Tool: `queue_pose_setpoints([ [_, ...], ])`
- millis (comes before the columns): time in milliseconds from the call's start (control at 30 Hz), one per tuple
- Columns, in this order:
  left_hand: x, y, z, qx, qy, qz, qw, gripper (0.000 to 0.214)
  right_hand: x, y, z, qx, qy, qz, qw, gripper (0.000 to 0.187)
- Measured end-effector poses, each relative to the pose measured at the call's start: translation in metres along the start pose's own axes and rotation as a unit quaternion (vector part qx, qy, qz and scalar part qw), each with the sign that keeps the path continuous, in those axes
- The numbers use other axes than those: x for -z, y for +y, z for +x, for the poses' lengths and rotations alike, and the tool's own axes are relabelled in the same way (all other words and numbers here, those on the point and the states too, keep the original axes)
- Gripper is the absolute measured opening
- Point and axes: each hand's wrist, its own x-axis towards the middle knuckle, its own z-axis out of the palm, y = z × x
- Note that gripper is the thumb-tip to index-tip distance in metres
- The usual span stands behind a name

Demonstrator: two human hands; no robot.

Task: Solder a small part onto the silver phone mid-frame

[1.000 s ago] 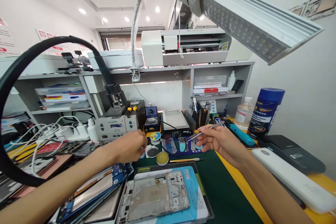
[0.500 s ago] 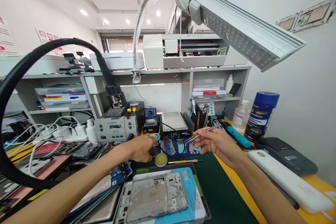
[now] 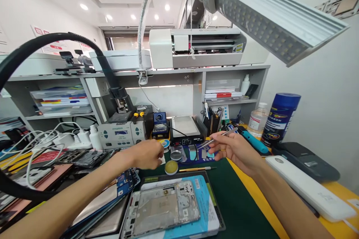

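Note:
My right hand holds metal tweezers in a pinch, tips pointing left over the blue pad near the black hot plate. My left hand is closed, fingers pinched on something small I cannot make out, beside a small round tin and a yellow flux tin. A stripped phone frame lies on a blue sheet in a black tray close to me. An orange-handled tool lies just behind the tray.
A soldering station and white cables stand at the left, with stacked phone parts below. A blue canister, a clear bottle, a blue tool and a white box are at the right. An LED lamp hangs overhead.
My left hand moved right toward the tins, then drew back slightly. The round tin now shows uncovered. My right hand with the tweezers stayed almost in place.

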Motion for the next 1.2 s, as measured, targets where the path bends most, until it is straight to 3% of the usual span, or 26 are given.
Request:
queue_pose_setpoints([
  [100,-0.011,0.004,-0.006,0.008,-0.032,0.009,0.999,0.033,-0.002,-0.001,-0.001,0.0,-0.002,0.001,1.0,0.014],
  [200,-0.021,0.003,-0.005,0.023,-0.014,-0.017,0.999,0.034,-0.002,0.0,-0.003,0.005,-0.01,-0.001,1.0,0.015],
  [467,-0.023,-0.033,-0.02,0.046,0.028,-0.19,0.98,0.034,-0.009,0.005,-0.005,0.01,-0.04,-0.005,0.999,0.023],
  [633,-0.031,-0.038,-0.031,0.071,0.054,-0.245,0.965,0.034,-0.012,0.005,-0.007,0.006,-0.045,-0.008,0.999,0.024],
  [833,-0.029,-0.033,-0.042,0.092,0.118,-0.238,0.96,0.032,-0.011,0.006,-0.007,0.004,-0.043,-0.016,0.999,0.024],
  [1033,-0.036,-0.041,-0.051,0.105,0.118,-0.231,0.96,0.033,-0.011,0.007,-0.006,0.012,-0.055,-0.021,0.998,0.022],
  [1200,-0.035,-0.036,-0.058,0.061,0.088,-0.186,0.977,0.032,-0.014,0.012,-0.006,0.009,-0.067,-0.029,0.997,0.024],
])
